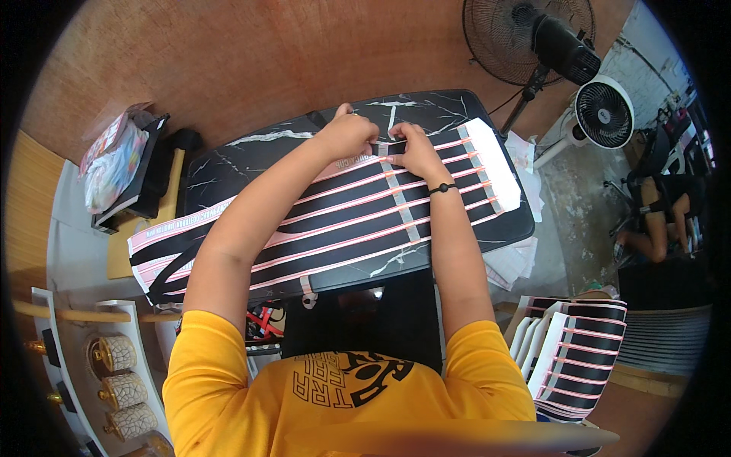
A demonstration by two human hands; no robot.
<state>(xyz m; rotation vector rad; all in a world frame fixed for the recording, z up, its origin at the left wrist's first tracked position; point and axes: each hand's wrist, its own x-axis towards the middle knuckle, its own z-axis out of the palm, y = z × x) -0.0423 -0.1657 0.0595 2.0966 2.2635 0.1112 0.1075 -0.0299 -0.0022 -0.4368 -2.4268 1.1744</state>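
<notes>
A long striped textile panel (335,216), black with white, pink-lined bands, is lying slantwise over the black marbled worktop (438,107). Its white end (495,167) is resting near the worktop's right edge, and its other end is reaching out past the left edge. Two grey cross strips (401,202) are crossing the bands toward the right.

At the panel's far side, near the worktop's far edge, the two hands are facing each other. The left hand (346,137) is resting with its fingers curled, seemingly pinching at the outermost band; the right hand (417,156) is bending its thumb and fingers toward the same place. What lies exactly between the fingertips, I cannot tell. I judge that the step in hand is arranging or fastening this band at the cross strip; it is calling for a steady hold and for the band lying flat.

Rows of printed letters are running along the panel's pale borders at the left, and black lettering is covering the front of the yellow shirt (434,381).

Loose black straps (179,266) are lying over the panel's left end. Farther out, a stack of similar panels (586,354) is standing below the worktop's near right corner, a black fan (563,47) and a white fan (604,114) are standing beyond the far right corner, and another person (656,225) is sitting at the far right.
</notes>
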